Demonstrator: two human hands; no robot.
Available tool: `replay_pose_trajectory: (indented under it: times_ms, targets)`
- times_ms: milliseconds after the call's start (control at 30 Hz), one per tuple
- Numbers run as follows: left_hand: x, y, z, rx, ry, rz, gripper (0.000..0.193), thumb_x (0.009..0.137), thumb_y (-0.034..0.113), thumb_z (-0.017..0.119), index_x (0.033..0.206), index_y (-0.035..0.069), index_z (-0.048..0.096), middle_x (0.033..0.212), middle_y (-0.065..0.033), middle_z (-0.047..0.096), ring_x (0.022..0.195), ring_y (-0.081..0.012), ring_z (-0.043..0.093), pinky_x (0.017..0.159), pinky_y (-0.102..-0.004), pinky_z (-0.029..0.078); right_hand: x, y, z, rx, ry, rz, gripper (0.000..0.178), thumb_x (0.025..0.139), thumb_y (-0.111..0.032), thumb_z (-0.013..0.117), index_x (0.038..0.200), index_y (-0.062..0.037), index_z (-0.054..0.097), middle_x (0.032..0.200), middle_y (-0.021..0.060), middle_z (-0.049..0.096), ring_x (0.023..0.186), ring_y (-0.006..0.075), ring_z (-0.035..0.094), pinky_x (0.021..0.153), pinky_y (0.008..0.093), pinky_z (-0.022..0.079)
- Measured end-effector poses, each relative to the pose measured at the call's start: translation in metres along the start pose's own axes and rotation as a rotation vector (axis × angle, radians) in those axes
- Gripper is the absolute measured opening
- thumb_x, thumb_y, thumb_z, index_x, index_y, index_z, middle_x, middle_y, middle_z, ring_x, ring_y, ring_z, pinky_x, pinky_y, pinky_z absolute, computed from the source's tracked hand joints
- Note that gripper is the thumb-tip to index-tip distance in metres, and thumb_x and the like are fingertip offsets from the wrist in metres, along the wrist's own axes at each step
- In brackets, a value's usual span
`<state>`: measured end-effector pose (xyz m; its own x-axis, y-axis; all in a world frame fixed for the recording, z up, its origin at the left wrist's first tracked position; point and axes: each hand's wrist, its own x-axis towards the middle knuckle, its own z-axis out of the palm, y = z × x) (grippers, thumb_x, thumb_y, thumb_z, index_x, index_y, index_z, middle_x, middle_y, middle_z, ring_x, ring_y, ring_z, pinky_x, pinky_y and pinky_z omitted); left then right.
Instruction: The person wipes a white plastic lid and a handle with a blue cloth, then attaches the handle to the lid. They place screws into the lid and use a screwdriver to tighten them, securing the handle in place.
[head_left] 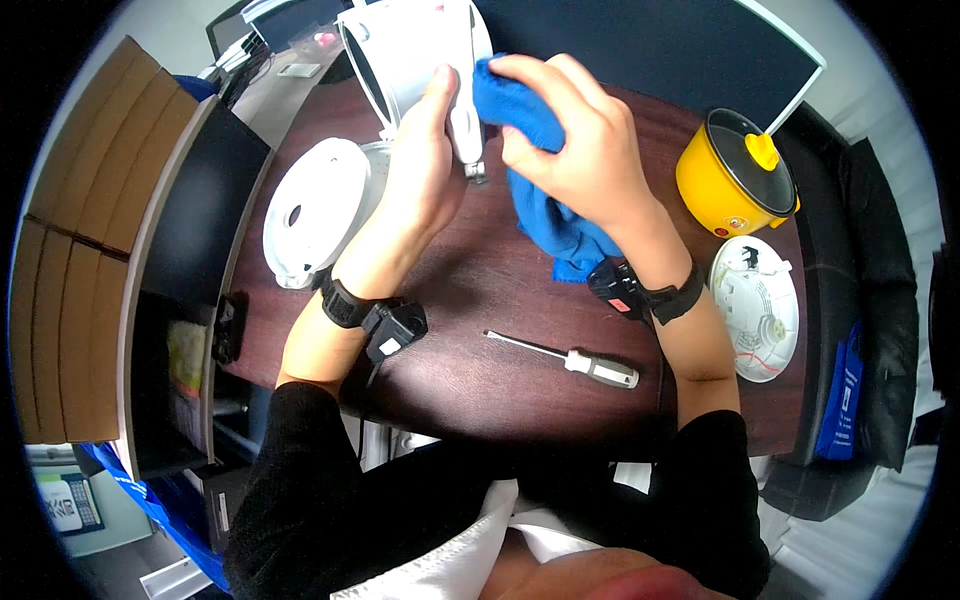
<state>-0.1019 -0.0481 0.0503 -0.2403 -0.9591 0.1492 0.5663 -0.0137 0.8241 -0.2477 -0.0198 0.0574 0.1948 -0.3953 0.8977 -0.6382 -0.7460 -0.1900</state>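
Note:
My left hand (pixel 425 165) grips a white, cylinder-shaped appliance housing (pixel 415 50), which is tilted with its dark opening to the left. Along the housing's right side runs a long white handle-like part (pixel 463 125) ending in a small metal piece. A blue cloth (pixel 560 225) is bunched in my right hand (pixel 580 140), its upper end against or close beside the housing; exact contact is hard to tell. The cloth's loose end hangs down toward the tabletop. Nearer to me lies a flat-blade screwdriver (pixel 565 358) with a grey and white handle.
On the dark brown table (pixel 480 275), a white round cover (pixel 310 210) with a central hole lies left. At right stand a yellow electric pot (pixel 725 185) with a glass lid and a white round base (pixel 755 320) with a red wire. A dark screen (pixel 640 45) rises behind.

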Motion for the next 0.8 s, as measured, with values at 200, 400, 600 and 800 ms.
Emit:
replay_pose_trajectory:
  times_ms: [200,400,600,800]
  targets:
    - [-0.004,0.001,-0.01,0.011,-0.101,-0.027,0.042,0.1,0.041,0.045,0.114,0.003,0.057,0.108,-0.0113,0.065,0.1,-0.0201,0.063,0.093,-0.0357,0.048,-0.004,-0.011,0.009,-0.003,-0.062,-0.061,0.042,0.068,-0.018,0.071,0.109,-0.0087,0.063,0.097,0.0122,0.062,0.074,0.0305,0.066,0.067,0.038,0.055]
    - [0.004,0.005,-0.008,-0.006,-0.152,0.04,0.046,0.102,0.045,0.036,0.098,0.004,0.057,0.098,-0.0134,0.065,0.095,-0.0233,0.066,0.085,-0.0352,0.053,-0.009,-0.014,0.004,0.279,-0.243,-0.05,0.028,0.069,-0.015,0.069,0.095,-0.0051,0.066,0.081,0.0141,0.062,0.071,0.0317,0.065,0.065,0.0385,0.054]
    - [-0.002,0.024,-0.009,0.074,-0.3,0.1,0.046,0.102,0.047,0.029,0.087,0.009,0.051,0.092,-0.0159,0.067,0.097,-0.0301,0.067,0.09,-0.0411,0.052,0.005,0.007,-0.023,0.53,-0.485,0.19,0.022,0.074,-0.013,0.065,0.092,-0.0013,0.068,0.082,0.0152,0.067,0.076,0.0239,0.067,0.071,0.0339,0.053]
    - [0.0,0.027,-0.006,0.028,-0.271,-0.001,0.049,0.101,0.049,0.029,0.075,0.013,0.049,0.102,-0.0192,0.067,0.107,-0.0285,0.063,0.097,-0.0372,0.045,0.009,0.017,-0.041,0.37,-0.312,0.305,0.023,0.078,-0.014,0.063,0.096,-0.001,0.068,0.084,0.0123,0.067,0.075,0.0171,0.066,0.069,0.0301,0.052]
